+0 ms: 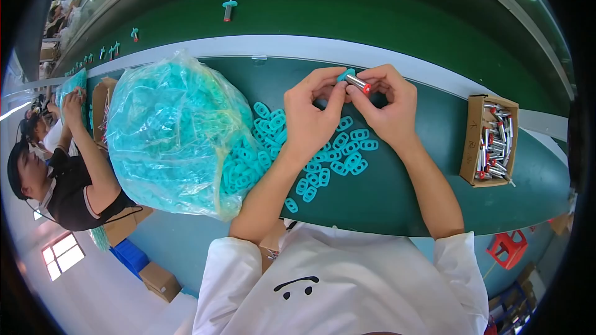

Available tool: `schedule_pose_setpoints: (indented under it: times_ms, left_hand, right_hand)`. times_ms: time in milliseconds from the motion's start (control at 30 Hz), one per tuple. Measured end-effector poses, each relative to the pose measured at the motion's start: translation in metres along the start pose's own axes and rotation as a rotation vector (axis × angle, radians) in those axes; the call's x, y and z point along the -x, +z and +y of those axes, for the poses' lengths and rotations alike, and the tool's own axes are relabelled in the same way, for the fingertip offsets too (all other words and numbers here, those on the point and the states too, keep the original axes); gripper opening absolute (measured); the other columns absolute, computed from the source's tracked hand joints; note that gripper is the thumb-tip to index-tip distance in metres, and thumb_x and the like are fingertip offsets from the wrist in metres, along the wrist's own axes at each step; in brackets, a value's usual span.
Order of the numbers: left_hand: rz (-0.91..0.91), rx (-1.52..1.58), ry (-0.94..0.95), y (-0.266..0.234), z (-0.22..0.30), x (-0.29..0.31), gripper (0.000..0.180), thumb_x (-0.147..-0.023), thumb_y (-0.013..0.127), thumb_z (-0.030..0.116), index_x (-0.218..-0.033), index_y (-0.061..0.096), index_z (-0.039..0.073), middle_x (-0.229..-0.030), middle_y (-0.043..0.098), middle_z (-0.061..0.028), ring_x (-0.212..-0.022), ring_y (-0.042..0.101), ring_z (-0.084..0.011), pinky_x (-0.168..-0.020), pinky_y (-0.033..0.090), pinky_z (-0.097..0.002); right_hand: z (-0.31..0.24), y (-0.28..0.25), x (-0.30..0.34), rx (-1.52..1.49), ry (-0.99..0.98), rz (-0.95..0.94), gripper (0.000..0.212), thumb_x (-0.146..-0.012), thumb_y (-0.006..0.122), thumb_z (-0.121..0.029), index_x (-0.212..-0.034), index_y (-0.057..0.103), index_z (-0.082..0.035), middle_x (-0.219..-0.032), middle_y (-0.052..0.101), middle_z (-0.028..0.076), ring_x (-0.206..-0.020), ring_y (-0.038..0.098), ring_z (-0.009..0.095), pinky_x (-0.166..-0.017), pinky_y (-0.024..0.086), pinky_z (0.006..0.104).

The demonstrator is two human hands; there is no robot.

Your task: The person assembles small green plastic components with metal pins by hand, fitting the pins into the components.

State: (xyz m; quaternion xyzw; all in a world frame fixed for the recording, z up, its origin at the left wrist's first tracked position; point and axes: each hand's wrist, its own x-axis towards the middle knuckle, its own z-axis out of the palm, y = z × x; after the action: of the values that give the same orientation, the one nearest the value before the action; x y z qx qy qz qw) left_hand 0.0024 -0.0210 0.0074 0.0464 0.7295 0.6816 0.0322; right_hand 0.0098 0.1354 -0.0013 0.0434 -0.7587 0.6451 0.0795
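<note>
Over the table's far edge, both hands meet around one small part. Between the fingertips of my left hand [313, 108] is a teal plastic piece [346, 74]. The thumb and fingers of my right hand [391, 102] pinch a small silver cylinder with a red end [359, 83], which looks like a little motor. Cylinder and teal piece touch; fingers hide how far one sits in the other. Below my hands, loose teal oval pieces with holes [351, 147] are scattered on the dark green table [397, 205].
A large clear bag of teal pieces [167, 130] bulges left of my left forearm. On the right stands a cardboard box [472, 142] of silver cylinders. Beyond a pale rail [298, 43], a green belt [347, 6] carries several joined parts [229, 9]. A co-worker [74, 180] sits at the left.
</note>
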Motion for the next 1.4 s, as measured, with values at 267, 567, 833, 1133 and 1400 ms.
schedule_pose_setpoints:
  times_ms: [267,567,833,1133,1400]
  left_hand:
    - [0.036,-0.006,0.049,0.002,-0.003,0.0,0.02,-0.091,0.065,-0.004,-0.11,0.068,-0.005,-0.091,0.075,-0.011,-0.077,0.073,-0.0145,-0.069,0.056,-0.0254]
    - [-0.007,-0.047,0.064,0.002,-0.005,0.0,0.021,-0.089,0.067,-0.003,-0.11,0.069,-0.002,-0.086,0.074,-0.0099,-0.074,0.072,-0.0136,-0.067,0.055,-0.0254]
    - [-0.03,-0.124,0.112,0.001,-0.001,0.0,0.022,-0.09,0.067,-0.002,-0.112,0.068,-0.002,-0.087,0.074,-0.01,-0.077,0.072,-0.0137,-0.071,0.056,-0.0253]
    - [-0.042,-0.16,0.128,0.0,-0.005,-0.001,0.023,-0.091,0.065,-0.004,-0.114,0.067,-0.004,-0.088,0.074,-0.0097,-0.077,0.071,-0.0125,-0.072,0.056,-0.0243]
    - [-0.012,-0.087,0.107,0.003,-0.004,0.001,0.02,-0.088,0.069,-0.002,-0.108,0.07,-0.002,-0.083,0.074,-0.0127,-0.073,0.073,-0.0156,-0.068,0.057,-0.027]
  right_hand:
    - [0.002,-0.002,-0.001,-0.043,0.023,-0.003,0.019,-0.084,0.074,0.003,-0.1,0.064,0.002,-0.088,0.071,0.005,-0.078,0.065,0.008,-0.07,0.051,0.0216]
    - [0.007,-0.002,-0.003,-0.139,0.014,0.019,0.016,-0.086,0.075,-0.004,-0.097,0.065,0.001,-0.084,0.071,0.004,-0.073,0.065,0.006,-0.065,0.053,0.0206]
    - [0.008,-0.007,-0.002,-0.18,0.09,-0.063,0.014,-0.091,0.068,0.001,-0.104,0.063,0.003,-0.095,0.068,0.005,-0.088,0.064,0.008,-0.08,0.052,0.0223]
    - [0.005,-0.007,-0.002,-0.198,0.092,-0.067,0.014,-0.092,0.069,-0.002,-0.104,0.063,0.002,-0.094,0.067,0.004,-0.087,0.064,0.008,-0.08,0.052,0.0225]
    - [0.003,-0.006,0.0,-0.259,0.154,-0.024,0.013,-0.091,0.071,-0.001,-0.102,0.065,0.003,-0.091,0.068,0.005,-0.081,0.065,0.009,-0.075,0.053,0.0223]
